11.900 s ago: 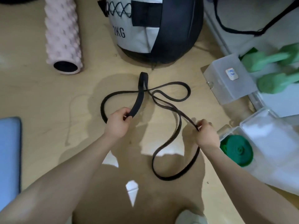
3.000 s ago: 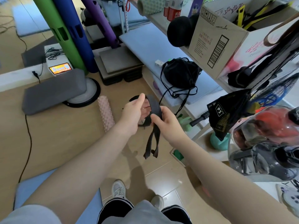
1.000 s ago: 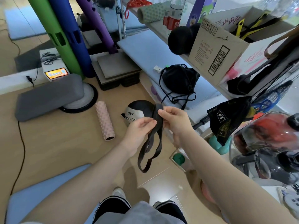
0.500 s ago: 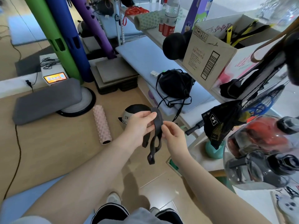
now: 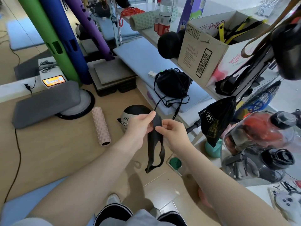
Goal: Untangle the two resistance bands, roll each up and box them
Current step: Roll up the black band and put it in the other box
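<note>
Left hand (image 5: 140, 126): pinches the top of the black band (image 5: 154, 144).
Right hand (image 5: 173, 133): pinches the same fold.
Band: loops hang down in air.
Floor: green roll (image 5: 175, 162) in a clear box.

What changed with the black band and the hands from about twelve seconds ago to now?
Then the black band lay spread on the floor, each hand gripping a strand. Now it is lifted and gathered, pinched at its top by the left hand and right hand, loops dangling. The green roll stayed in its box.
</note>
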Demonstrator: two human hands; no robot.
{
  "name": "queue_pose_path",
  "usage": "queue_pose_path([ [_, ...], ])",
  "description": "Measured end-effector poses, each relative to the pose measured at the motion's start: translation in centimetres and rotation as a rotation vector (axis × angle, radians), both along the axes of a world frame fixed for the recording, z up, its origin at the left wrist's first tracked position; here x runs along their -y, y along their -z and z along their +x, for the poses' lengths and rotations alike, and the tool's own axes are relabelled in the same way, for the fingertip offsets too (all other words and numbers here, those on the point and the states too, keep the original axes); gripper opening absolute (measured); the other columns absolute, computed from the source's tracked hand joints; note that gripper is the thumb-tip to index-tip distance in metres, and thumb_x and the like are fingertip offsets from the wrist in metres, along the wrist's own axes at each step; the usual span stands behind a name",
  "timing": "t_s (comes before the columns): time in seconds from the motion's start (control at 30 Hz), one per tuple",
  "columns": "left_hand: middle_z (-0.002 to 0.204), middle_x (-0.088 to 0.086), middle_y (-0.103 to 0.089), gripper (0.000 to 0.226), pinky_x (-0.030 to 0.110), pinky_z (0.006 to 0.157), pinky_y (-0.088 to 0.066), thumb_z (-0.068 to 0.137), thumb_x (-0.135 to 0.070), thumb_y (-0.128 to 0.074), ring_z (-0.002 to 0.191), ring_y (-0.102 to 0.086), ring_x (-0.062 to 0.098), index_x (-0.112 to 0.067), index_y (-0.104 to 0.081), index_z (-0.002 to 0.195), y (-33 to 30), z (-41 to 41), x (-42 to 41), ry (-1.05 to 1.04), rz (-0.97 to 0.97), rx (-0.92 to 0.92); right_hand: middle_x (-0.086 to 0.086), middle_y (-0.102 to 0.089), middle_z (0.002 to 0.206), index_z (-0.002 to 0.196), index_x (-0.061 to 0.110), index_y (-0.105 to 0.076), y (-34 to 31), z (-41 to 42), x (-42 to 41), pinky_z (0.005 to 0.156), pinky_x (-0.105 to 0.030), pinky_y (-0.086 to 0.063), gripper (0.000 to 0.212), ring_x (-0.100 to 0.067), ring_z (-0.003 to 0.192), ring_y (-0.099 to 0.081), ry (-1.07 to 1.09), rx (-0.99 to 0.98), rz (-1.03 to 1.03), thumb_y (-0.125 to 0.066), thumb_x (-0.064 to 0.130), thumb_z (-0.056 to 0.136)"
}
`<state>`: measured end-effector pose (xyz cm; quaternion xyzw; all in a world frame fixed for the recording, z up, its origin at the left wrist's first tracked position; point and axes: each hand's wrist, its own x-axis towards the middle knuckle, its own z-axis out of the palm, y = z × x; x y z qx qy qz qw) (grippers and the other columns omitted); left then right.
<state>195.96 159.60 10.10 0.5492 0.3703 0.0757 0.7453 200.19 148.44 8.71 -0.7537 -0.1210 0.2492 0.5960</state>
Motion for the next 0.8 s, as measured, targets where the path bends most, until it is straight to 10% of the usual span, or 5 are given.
queue_pose_path([
  [0.3,0.088,-0.007,-0.072,0.022,0.015,0.076,-0.051,0.087,0.002,-0.057,0.084,-0.067,0.003,-0.016,-0.064,0.097,3.0,-3.7,1.2,0.283,0.139,0.133,-0.002,-0.058,0.069,0.074,0.01,-0.057,-1.7,1.8,0.4,0.051,-0.017,-0.046,0.013,-0.009,0.058,-0.058,0.028,-0.172,0.14,-0.067,0.009,0.083],
  [0.43,0.07,-0.01,-0.071,0.018,0.014,0.065,-0.049,0.088,-0.001,-0.057,0.069,-0.064,0.001,-0.016,-0.068,0.088,2.2,-3.5,1.9,0.251,0.159,0.184,-0.006,-0.06,0.071,0.077,0.009,-0.058,-2.5,2.2,-0.2,0.058,-0.024,-0.05,0.012,-0.015,0.061,-0.057,0.0,-0.244,0.202,-0.063,0.013,0.086],
  [0.6,0.098,0.005,-0.071,0.023,0.027,0.079,-0.053,0.094,-0.014,-0.048,0.091,-0.067,0.015,-0.009,-0.062,0.112,2.1,-2.9,1.7,0.19,-0.16,0.223,-0.007,-0.065,0.076,0.081,0.008,-0.064,-2.7,3.1,0.4,0.073,-0.033,-0.052,0.008,-0.019,0.072,-0.061,-0.015,-0.203,0.203,-0.061,0.012,0.088],
  [0.8,0.099,0.006,-0.069,0.026,0.02,0.071,-0.052,0.092,-0.008,-0.054,0.083,-0.066,0.01,-0.007,-0.06,0.117,1.9,-2.4,1.6,0.311,0.018,0.159,-0.002,-0.066,0.07,0.081,0.01,-0.067,-2.0,2.4,0.8,0.064,-0.026,-0.053,0.012,-0.015,0.066,-0.061,-0.01,-0.229,0.248,-0.059,0.007,0.088],
])
